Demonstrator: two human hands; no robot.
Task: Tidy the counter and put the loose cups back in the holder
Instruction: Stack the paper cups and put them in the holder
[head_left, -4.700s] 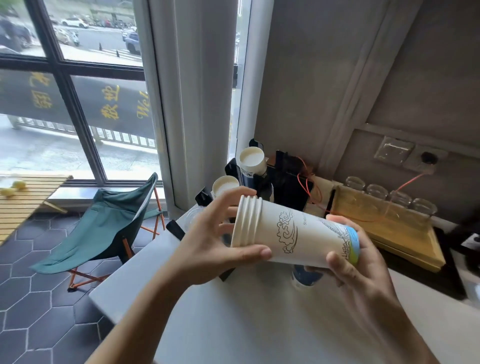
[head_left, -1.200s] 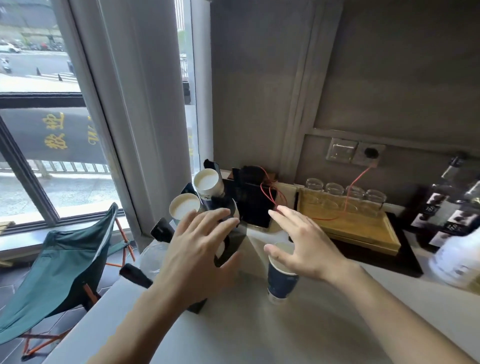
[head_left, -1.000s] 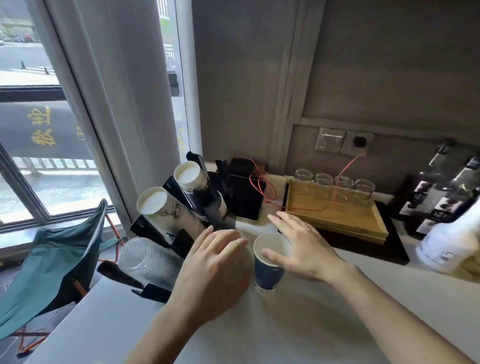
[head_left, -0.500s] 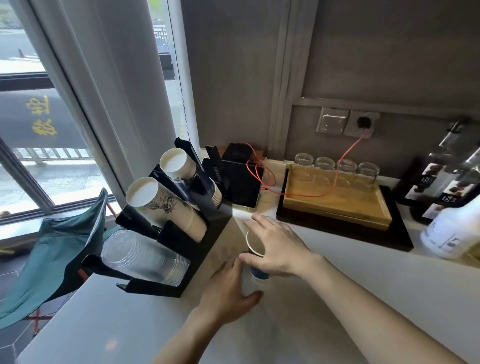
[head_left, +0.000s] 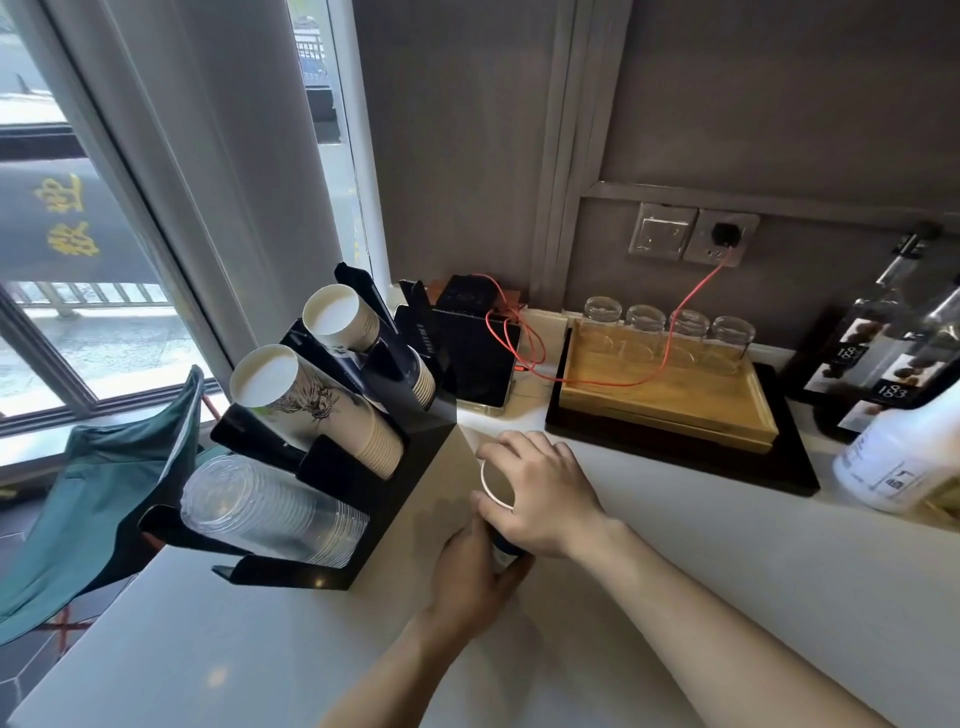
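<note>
1. Nearest to me, my two bare forearms reach in over the white counter top (head_left: 701, 597).
2. My left hand (head_left: 470, 577) wraps the lower body of the small dark-blue paper cup (head_left: 501, 543) from the left, fingers curled around its base.
3. My right hand (head_left: 545, 488) lies over the cup's white rim from the right, thumb and fingers pinching it; both hands grasp the same cup.
4. The cup stands on the counter just right of the black angled cup holder (head_left: 363, 478), apart from it.
5. In the holder, the lowest slot carries a stack of clear plastic cups (head_left: 270, 512). Above it lies a stack of tall white paper cups with an ink drawing (head_left: 317, 410), and above that a stack of smaller white paper cups (head_left: 358, 332), all tilted mouth-up to the left.
6. Further back, a black tablet-like device (head_left: 475, 369) lies with a red cable (head_left: 675, 306) running to the wall socket (head_left: 719, 241).
7. A wooden tray (head_left: 670, 400) on a black base holds four clear glass jars (head_left: 667, 330) along its far edge.
8. At the far right stand a white plastic bottle (head_left: 904, 457) and dark labelled bottles (head_left: 878, 353).
</note>
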